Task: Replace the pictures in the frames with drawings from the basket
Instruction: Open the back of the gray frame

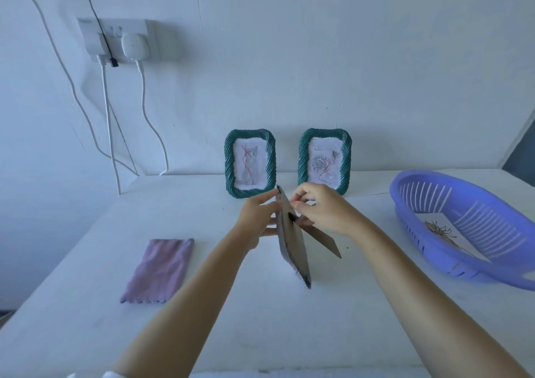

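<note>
Two green rope-edged frames stand against the wall, one with a cat drawing (250, 163) and one with a rose drawing (324, 162). In front of them I hold a third frame (293, 247) edge-on above the table, its brown back facing right with the stand flap swung out. My left hand (257, 218) grips its left side. My right hand (321, 207) pinches something small at the top of the backing. A purple basket (411, 186) at the right holds a flower drawing (447, 234).
A folded lilac cloth (160, 270) lies on the white table (260, 319) at the left. A wall socket (115, 40) with plugged chargers and hanging cables sits at the upper left. The table's right end meets a dark gap by the wall.
</note>
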{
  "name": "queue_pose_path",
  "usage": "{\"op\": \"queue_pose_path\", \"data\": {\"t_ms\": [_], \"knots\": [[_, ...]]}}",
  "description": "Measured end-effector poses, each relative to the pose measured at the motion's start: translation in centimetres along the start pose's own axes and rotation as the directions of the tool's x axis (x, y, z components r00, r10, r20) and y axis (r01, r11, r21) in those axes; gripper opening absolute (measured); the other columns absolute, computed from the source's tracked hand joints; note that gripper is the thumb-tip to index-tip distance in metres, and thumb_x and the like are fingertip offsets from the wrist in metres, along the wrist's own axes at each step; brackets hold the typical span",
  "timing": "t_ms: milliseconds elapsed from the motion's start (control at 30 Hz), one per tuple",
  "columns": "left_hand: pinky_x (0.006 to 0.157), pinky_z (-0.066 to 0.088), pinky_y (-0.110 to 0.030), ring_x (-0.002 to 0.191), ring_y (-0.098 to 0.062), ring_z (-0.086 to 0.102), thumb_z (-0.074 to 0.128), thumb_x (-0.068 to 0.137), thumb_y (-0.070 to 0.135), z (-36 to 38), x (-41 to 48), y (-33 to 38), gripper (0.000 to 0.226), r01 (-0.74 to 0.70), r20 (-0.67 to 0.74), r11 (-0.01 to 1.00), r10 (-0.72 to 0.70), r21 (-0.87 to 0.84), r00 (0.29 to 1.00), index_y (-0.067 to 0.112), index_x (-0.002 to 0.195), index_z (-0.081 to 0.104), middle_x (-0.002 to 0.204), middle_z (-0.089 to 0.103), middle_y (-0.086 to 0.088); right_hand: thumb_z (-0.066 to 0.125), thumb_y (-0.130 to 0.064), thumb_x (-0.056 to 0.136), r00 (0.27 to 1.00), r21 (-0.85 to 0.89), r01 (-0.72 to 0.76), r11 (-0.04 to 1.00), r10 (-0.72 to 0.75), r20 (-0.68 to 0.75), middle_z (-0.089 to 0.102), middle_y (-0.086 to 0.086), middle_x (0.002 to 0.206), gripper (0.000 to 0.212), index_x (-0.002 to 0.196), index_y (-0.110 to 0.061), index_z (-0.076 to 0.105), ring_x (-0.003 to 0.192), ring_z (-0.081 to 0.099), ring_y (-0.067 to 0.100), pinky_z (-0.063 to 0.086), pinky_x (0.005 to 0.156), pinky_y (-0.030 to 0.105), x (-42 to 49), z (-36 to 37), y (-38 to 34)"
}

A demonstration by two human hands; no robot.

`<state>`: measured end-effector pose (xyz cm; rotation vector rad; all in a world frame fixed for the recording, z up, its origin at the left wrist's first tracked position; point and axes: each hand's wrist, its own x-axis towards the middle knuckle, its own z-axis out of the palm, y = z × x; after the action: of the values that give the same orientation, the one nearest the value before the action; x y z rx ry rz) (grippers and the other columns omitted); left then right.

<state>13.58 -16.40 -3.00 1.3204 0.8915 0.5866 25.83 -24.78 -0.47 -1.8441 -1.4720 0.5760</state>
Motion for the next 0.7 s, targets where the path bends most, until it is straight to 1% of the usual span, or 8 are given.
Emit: {"op": "queue_pose_path", "data": {"t_ms": [133,233,300,367,467,567,633,700], "knots": [[0.049,0.053,-0.020,0.063,-0.016,0.059,0.044,0.092,-0.001,-1.8,0.6,-1.0,0.041,0.025,-0.066,0.998,-0.021,0.063,0.998,0.019,0.124,0.059,0.080,0.066,-0.003,0.057,-0.006,0.087,0.993,-0.081,-0.061,0.995,0.052,-0.107,0.064,-0.002,0.087,0.014,0.086,-0.018,0.066,0.065,0.058,0.004,0.044,0.063,0.016,0.5,-1.7,1.9],[0.056,0.045,-0.023,0.058,-0.014,0.050,0.043,0.090,0.000,-2.6,0.8,-2.6,0.041,0.045,-0.152,0.977,-0.014,0.207,0.988,0.015,0.123,0.061,0.073,0.063,0.001,0.063,-0.009,0.084,0.990,-0.097,-0.136,0.986,0.139,0.024,0.067,0.001,0.089,0.015,0.096,-0.013,0.071,0.067,0.052,0.001,0.039,0.060,0.012,0.7,-1.4,3.6],[0.057,0.039,-0.023,0.065,-0.014,0.050,0.043,0.089,-0.001,-2.7,0.8,-3.7,0.040,0.041,-0.198,0.945,0.025,0.325,0.980,0.010,0.124,0.060,0.090,0.068,-0.003,0.065,-0.017,0.085,0.974,-0.064,-0.175,0.983,0.182,0.133,0.062,-0.005,0.077,0.016,0.100,-0.015,0.071,0.064,0.049,0.001,0.037,0.055,0.009,0.4,-0.2,4.5],[0.063,0.039,-0.022,0.080,-0.017,0.052,0.042,0.089,-0.004,-2.6,0.8,-4.8,0.039,0.041,-0.228,0.909,0.060,0.414,0.972,0.004,0.122,0.061,0.107,0.067,-0.009,0.070,-0.025,0.082,0.966,-0.023,-0.193,0.981,0.194,0.171,0.056,-0.009,0.071,0.020,0.099,-0.017,0.072,0.066,0.048,0.003,0.036,0.059,0.012,0.3,1.3,5.6],[0.057,0.032,-0.023,0.065,-0.020,0.044,0.040,0.085,-0.007,-2.7,1.0,-6.3,0.031,0.057,-0.218,0.853,0.068,0.519,0.974,0.005,0.089,0.068,0.071,0.056,-0.008,0.074,-0.032,0.076,0.959,-0.007,-0.201,0.979,0.199,0.203,0.061,-0.004,0.083,0.027,0.101,-0.021,0.072,0.076,0.052,0.006,0.039,0.070,0.019,0.1,3.3,7.1],[0.041,0.022,-0.022,0.047,-0.015,0.029,0.041,0.081,-0.006,-2.9,1.2,-7.3,0.032,0.091,-0.186,0.723,0.053,0.685,0.981,0.005,0.052,0.040,0.052,0.034,-0.003,0.080,-0.034,0.069,0.959,-0.052,-0.199,0.979,0.205,0.194,0.062,0.007,0.103,0.038,0.105,-0.023,0.070,0.084,0.051,0.011,0.039,0.074,0.024,-0.3,4.5,8.0],[0.035,0.022,-0.016,0.046,-0.013,0.030,0.043,0.081,-0.006,-3.0,1.3,-7.7,0.038,0.077,-0.152,0.647,0.061,0.758,0.986,0.009,0.049,0.029,0.051,0.033,-0.003,0.083,-0.029,0.066,0.968,-0.092,-0.178,0.980,0.191,0.161,0.056,0.001,0.101,0.044,0.108,-0.022,0.069,0.091,0.050,0.014,0.039,0.075,0.026,-0.6,5.0,8.3],[0.037,0.024,-0.018,0.047,-0.013,0.033,0.042,0.080,-0.007,-3.0,1.5,-8.1,0.037,0.079,-0.146,0.606,0.061,0.792,0.987,0.009,0.049,0.029,0.053,0.036,-0.004,0.083,-0.026,0.066,0.976,-0.115,-0.157,0.981,0.172,0.136,0.044,-0.011,0.090,0.047,0.110,-0.020,0.068,0.094,0.047,0.015,0.039,0.078,0.028,-0.8,5.3,8.4]]}}
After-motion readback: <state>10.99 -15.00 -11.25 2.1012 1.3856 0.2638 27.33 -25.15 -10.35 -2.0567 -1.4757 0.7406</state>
